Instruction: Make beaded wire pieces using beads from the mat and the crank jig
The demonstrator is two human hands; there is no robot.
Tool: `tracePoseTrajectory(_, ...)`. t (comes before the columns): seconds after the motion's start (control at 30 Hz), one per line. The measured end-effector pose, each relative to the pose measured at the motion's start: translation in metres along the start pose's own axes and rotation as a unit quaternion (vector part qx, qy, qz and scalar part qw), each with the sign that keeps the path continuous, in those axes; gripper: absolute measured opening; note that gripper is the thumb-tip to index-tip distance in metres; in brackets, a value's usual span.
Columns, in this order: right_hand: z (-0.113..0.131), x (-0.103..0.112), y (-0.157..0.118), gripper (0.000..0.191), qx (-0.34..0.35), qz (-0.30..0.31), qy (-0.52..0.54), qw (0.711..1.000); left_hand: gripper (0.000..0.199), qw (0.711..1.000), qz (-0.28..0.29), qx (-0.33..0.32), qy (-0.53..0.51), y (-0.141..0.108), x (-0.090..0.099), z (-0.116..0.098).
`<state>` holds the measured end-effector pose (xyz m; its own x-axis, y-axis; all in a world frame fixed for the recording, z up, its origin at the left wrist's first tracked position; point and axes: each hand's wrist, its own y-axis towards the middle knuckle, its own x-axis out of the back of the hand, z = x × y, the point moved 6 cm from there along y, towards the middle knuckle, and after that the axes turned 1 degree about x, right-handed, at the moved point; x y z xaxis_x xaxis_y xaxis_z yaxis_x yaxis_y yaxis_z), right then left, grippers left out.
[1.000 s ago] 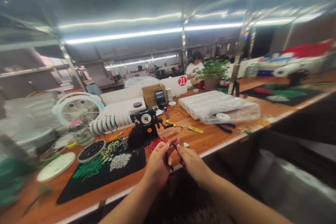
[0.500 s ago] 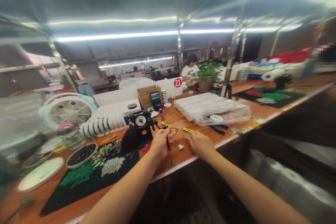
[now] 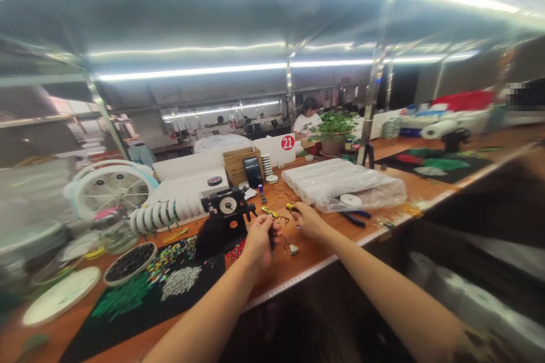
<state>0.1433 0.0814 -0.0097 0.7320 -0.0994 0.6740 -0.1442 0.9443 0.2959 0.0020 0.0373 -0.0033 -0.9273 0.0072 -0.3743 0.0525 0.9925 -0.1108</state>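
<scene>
My left hand (image 3: 260, 233) is closed around a thin dark piece (image 3: 271, 235) near the bench's front edge; its exact kind is hard to make out. To the right and a little farther back, my right hand (image 3: 309, 220) has its fingers closed on a slim yellow tool with a dark part (image 3: 292, 207). Another yellow piece (image 3: 269, 212) lies just beyond my left hand. Short dark wire bits (image 3: 281, 220) are scattered between the hands, and a small whitish lump (image 3: 293, 249) rests below them.
Left of my hands stands a black device with a round dial (image 3: 228, 205), holding a row of white spools (image 3: 170, 210). A black mat (image 3: 140, 317) bears beads and green pieces. Plastic-wrapped white rolls (image 3: 336, 176) and blue-handled pliers (image 3: 355, 218) lie to the right. A person (image 3: 307, 116) sits behind.
My right hand has moved left and away from me, onto the yellow tool that lay beside it. My left hand stays nearly in place, still holding the dark piece. The view has tilted slightly.
</scene>
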Motion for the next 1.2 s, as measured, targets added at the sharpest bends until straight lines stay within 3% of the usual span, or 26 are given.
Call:
tracePoseTrajectory(0.1, 0.011, -0.02, -0.01, 0.036, -0.035, 0.03, 0.192, 0.98, 0.018, 1.0, 0.012, -0.019, -0.011, 0.004, -0.002, -0.003)
tracePoseTrajectory(0.23, 0.017, -0.036, -0.018, 0.056, -0.109, 0.063, 0.379, 0.917, 0.023, 0.999, 0.036, -0.026, -0.024, 0.006, -0.011, 0.0)
tracePoseTrajectory(0.4, 0.016, -0.047, -0.016, 0.044, -0.184, 0.047, 0.499, 0.845, 0.023, 0.998, 0.046, -0.011, -0.041, 0.007, -0.02, 0.008)
tracePoseTrajectory(0.53, 0.014, -0.052, -0.014, 0.04, -0.208, 0.013, 0.545, 0.812, 0.022, 0.998, 0.038, 0.006, -0.051, 0.01, -0.021, 0.011)
tracePoseTrajectory(0.77, 0.013, -0.053, -0.014, 0.033, -0.223, -0.015, 0.574, 0.788, 0.022, 0.997, 0.02, 0.025, -0.065, 0.015, -0.021, 0.014)
tracePoseTrajectory(1.2, 0.021, -0.048, -0.021, 0.034, -0.234, -0.023, 0.579, 0.78, 0.019, 0.997, 0.022, 0.046, -0.065, 0.017, -0.022, 0.016)
